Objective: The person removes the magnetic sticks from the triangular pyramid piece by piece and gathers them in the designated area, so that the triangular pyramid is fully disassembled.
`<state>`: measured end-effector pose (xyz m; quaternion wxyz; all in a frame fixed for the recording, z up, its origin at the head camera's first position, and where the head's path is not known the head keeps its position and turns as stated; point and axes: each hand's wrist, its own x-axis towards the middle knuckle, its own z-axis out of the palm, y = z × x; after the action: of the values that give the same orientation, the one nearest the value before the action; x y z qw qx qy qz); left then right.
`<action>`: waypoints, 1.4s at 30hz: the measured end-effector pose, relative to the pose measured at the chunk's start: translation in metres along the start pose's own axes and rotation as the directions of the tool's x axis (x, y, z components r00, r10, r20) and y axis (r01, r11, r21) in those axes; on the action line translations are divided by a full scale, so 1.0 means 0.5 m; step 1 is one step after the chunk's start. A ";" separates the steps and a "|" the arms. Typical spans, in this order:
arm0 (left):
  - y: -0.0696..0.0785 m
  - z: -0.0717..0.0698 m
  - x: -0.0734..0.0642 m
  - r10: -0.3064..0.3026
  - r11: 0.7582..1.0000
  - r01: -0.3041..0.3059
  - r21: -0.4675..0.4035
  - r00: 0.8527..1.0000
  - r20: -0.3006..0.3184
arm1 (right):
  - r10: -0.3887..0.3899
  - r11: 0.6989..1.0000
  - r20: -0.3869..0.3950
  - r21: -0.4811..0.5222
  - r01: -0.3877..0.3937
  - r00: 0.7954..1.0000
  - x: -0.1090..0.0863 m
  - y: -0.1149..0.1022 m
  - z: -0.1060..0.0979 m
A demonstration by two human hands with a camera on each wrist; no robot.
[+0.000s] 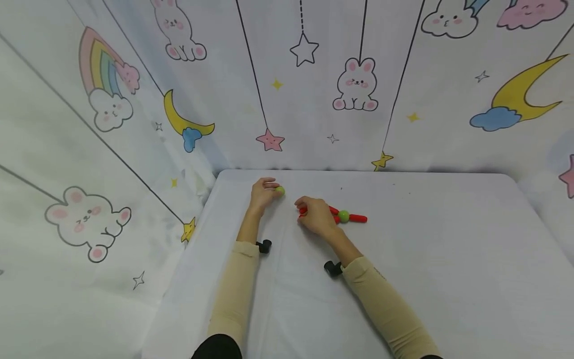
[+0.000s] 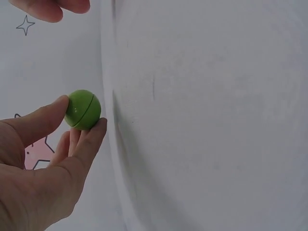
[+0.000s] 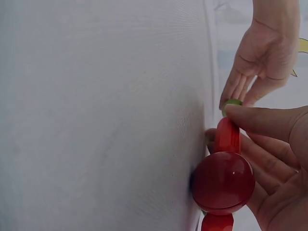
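One green ball (image 2: pixel 83 109), pinched by the left hand (image 1: pixel 262 194), sits left of and beyond the red rod (image 3: pixel 227 136) (tip pointing roughly ballward) that the right hand (image 1: pixel 317 216) pinches.

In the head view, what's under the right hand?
Red rods show on both sides of the right hand, with a green ball to its right. The right wrist view adds a red ball; whatever else the hand covers is hidden.

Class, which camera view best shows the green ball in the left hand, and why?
The left wrist view: the green ball appears large and nearly whole there. The head view shows it much smaller; the right wrist view shows only part, behind the right hand.
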<state>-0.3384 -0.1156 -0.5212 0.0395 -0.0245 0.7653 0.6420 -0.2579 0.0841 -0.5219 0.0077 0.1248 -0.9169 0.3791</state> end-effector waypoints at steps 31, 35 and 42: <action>-0.023 -0.010 0.012 -0.012 1.000 0.012 -0.002 1.000 -0.009 | 0.016 1.000 -0.011 -0.024 -0.017 1.000 -0.008 -0.016 -0.004; -0.023 -0.010 0.013 -0.011 1.000 0.011 0.006 1.000 0.001 | 0.023 1.000 -0.012 -0.017 -0.023 1.000 -0.010 -0.019 -0.008; -0.014 -0.009 0.011 -0.007 1.000 0.007 0.015 1.000 0.008 | 0.033 0.999 0.007 -0.031 -0.033 0.999 -0.012 -0.020 -0.026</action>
<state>-0.3433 -0.1210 -0.5277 0.0450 -0.0241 0.7699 0.6361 -0.2508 0.0877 -0.5065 0.0001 0.1110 -0.9246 0.3645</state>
